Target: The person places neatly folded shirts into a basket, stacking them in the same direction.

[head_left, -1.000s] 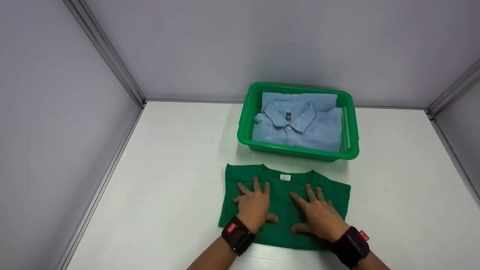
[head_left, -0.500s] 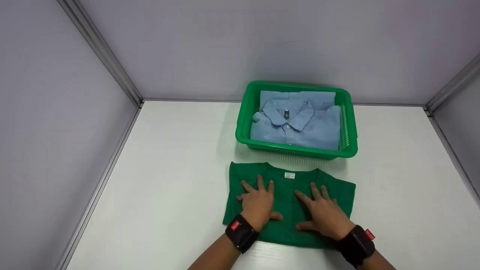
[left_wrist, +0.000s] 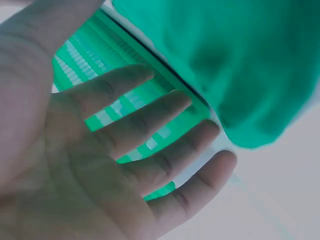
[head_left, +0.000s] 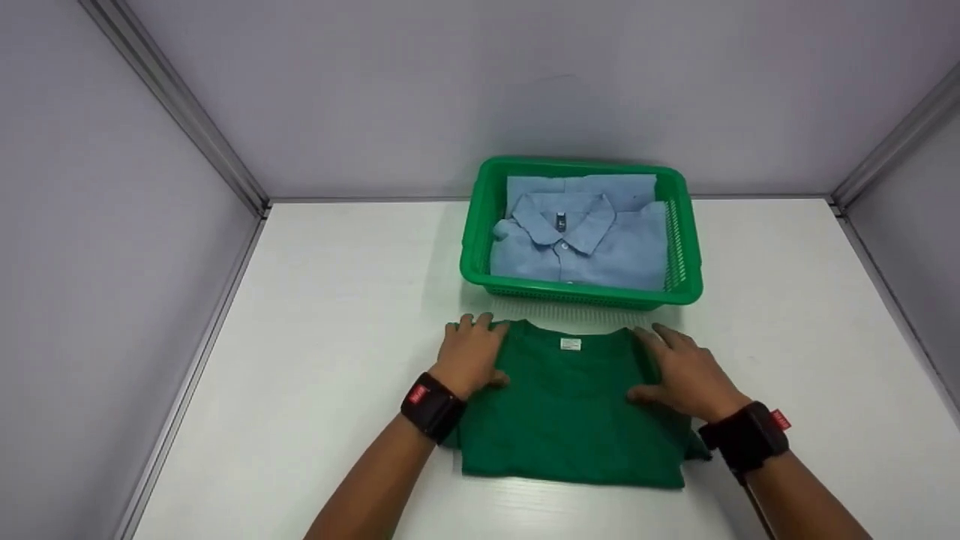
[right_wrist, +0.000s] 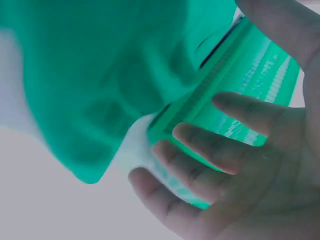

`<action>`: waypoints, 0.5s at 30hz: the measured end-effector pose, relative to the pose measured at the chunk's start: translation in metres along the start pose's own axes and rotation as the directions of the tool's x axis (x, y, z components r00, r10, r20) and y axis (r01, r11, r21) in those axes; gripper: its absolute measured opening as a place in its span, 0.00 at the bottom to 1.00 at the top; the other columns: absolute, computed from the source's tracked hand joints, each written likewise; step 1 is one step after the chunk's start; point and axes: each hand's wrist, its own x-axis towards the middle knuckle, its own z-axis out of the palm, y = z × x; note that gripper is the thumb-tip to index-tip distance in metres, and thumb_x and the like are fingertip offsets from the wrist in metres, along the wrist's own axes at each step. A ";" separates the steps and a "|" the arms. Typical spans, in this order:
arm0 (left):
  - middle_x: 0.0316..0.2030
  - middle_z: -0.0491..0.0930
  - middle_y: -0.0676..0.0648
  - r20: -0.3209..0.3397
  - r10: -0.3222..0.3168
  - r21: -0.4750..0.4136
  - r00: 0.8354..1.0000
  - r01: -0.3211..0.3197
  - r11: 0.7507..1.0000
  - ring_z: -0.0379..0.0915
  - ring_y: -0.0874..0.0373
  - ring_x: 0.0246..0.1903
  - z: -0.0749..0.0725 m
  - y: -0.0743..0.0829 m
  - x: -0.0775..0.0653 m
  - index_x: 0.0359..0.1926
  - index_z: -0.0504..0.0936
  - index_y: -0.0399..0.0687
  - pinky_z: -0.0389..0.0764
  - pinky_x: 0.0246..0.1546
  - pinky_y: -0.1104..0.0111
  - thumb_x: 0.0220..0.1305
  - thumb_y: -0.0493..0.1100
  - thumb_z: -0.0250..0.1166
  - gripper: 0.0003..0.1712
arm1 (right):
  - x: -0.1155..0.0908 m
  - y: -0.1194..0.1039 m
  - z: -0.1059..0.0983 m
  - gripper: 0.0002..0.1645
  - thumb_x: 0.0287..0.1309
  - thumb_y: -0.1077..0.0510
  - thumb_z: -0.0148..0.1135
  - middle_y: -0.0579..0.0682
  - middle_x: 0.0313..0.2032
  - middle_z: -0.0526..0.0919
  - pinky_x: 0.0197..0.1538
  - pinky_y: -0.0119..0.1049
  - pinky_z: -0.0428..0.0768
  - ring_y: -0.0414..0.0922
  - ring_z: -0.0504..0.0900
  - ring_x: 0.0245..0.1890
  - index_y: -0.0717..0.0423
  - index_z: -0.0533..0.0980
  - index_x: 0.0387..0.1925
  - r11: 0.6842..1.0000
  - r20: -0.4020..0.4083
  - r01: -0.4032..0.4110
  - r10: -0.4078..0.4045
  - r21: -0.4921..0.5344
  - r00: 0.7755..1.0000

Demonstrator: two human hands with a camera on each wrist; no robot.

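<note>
A folded green T-shirt (head_left: 570,412) lies on the white table, its neckline and small white label toward the basket. At its left shoulder is my left hand (head_left: 466,358), fingers spread over the upper edge and thumb on the cloth. My right hand (head_left: 686,375) is at the right shoulder in much the same way. Sleeve ends show at both lower sides of the shirt. In the left wrist view the fingers (left_wrist: 150,125) are extended, palm visible, beside the green cloth (left_wrist: 240,65). The right wrist view likewise shows extended fingers (right_wrist: 200,155) near the cloth (right_wrist: 100,90).
Just beyond the T-shirt stands a green plastic basket (head_left: 585,291). It holds a folded light-blue collared shirt (head_left: 574,232). Grey panels (head_left: 375,97) enclose the white table (head_left: 322,300) at the back and sides.
Both hands have moved outward and up from the T-shirt's middle to its shoulders. Sleeve ends now show at the lower sides. The head view has shifted slightly; the basket looks unmoved on the table.
</note>
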 end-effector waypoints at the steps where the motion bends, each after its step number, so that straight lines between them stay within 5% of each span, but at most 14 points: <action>1: 0.71 0.75 0.38 0.021 0.002 -0.015 1.000 -0.002 1.000 0.72 0.38 0.68 -0.002 -0.004 0.004 0.75 0.73 0.48 0.76 0.63 0.42 0.53 0.60 0.83 0.52 | 0.004 0.003 -0.001 0.58 0.56 0.44 0.80 0.74 0.74 0.66 0.65 0.75 0.72 0.75 0.69 0.71 0.62 0.62 0.79 1.000 0.021 -0.009 0.009 0.005 1.000; 8: 0.70 0.75 0.39 0.139 0.024 -0.050 0.990 -0.017 0.999 0.72 0.39 0.67 -0.005 -0.013 0.026 0.76 0.70 0.48 0.75 0.64 0.43 0.48 0.56 0.86 0.57 | 0.026 0.004 0.002 0.60 0.54 0.46 0.81 0.73 0.67 0.72 0.65 0.72 0.74 0.68 0.74 0.64 0.64 0.61 0.79 1.000 0.110 -0.001 -0.001 0.018 0.994; 15: 0.58 0.83 0.40 0.167 0.051 -0.050 0.985 -0.043 0.998 0.80 0.42 0.57 0.002 -0.015 0.037 0.64 0.78 0.42 0.78 0.61 0.44 0.48 0.54 0.87 0.46 | 0.032 0.004 0.002 0.54 0.57 0.49 0.80 0.68 0.63 0.79 0.64 0.66 0.79 0.63 0.81 0.61 0.67 0.63 0.75 0.993 0.174 -0.050 0.032 0.105 0.984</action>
